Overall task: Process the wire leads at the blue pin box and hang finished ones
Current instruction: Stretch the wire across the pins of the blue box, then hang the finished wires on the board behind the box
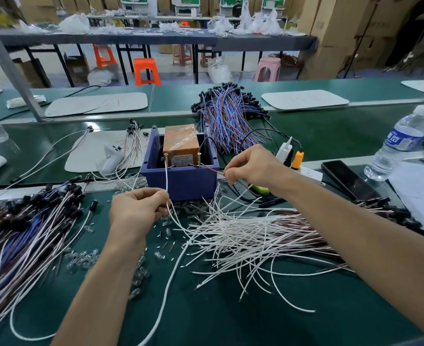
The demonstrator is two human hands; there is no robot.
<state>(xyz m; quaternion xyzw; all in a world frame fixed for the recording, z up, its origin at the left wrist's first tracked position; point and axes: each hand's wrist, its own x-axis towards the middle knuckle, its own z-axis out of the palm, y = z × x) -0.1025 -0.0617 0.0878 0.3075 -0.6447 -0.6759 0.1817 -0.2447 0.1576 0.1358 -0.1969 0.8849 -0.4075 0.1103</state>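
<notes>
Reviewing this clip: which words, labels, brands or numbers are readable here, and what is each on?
Nothing reads clearly.
On the clear plastic water bottle: white characters on a blue label, blurred.
On the orange-brown taped box inside the blue pin box: label print too small.
On the white mat: red pen marks, illegible.
On the brown cartons: faint print, blurred.

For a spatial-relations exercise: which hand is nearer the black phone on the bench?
Right. The right hand, pinching a brown wire, is left of the black phone; the left hand, pinching a white wire, is farther left.
</notes>
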